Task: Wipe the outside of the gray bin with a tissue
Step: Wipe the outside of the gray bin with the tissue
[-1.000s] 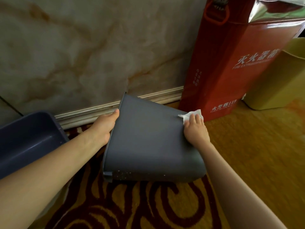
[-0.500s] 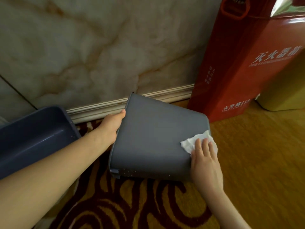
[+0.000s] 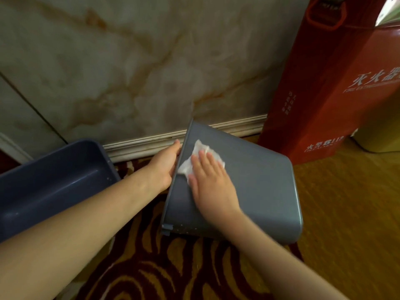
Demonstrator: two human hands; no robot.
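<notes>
On my feed the person's body shows only as two arms. The left hand (image 3: 164, 167) and left forearm (image 3: 86, 224) are bare right out to the lower-left edge of the frame. The right hand (image 3: 207, 180) and right forearm (image 3: 270, 245) are likewise bare down to the bottom edge. Both wrists look slim and smooth. The wide lens swells the left forearm near the camera. The fingernails are too blurred for me to read.

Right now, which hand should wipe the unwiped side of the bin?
Right. The right hand presses the tissue flat on the bin, with bare gray wall stretching to its right. The left hand grips the bin's edge and steadies it.
</notes>
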